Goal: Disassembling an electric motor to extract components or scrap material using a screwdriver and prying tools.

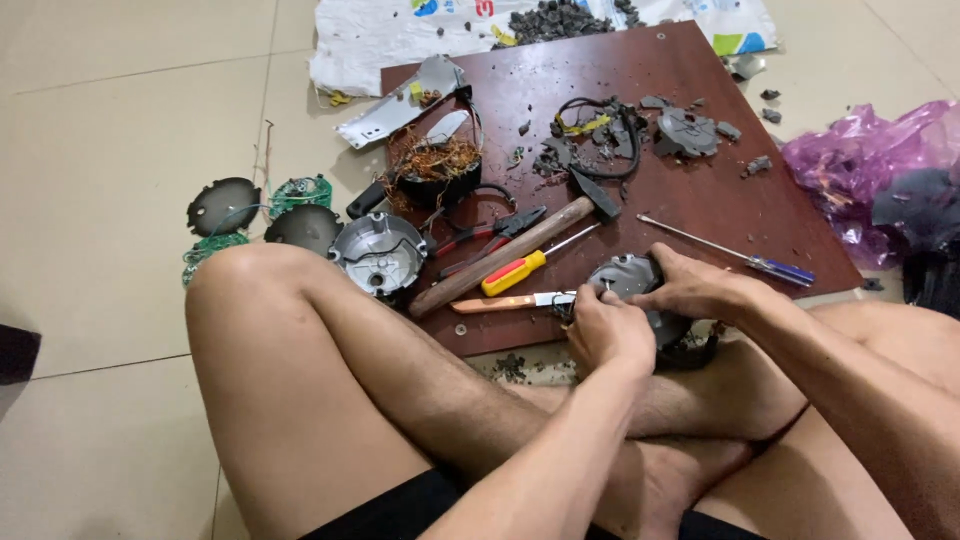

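While both hands clamp the round grey metal motor housing at lower centre, left hand grips its near-left rim, right hand its far-right; contact probably tool-free.

The light around me is soft and even, bright enough to read everything, with no hard beams. Shadows are faint: a dim one lies under my raised knee at nine o'clock, and another beneath my hands on the brown board. The pale floor tiles give a mild sheen at ten o'clock. The purple bag at three o'clock shows small glints. Focus is sharp at centre, though my fingers look slightly soft.
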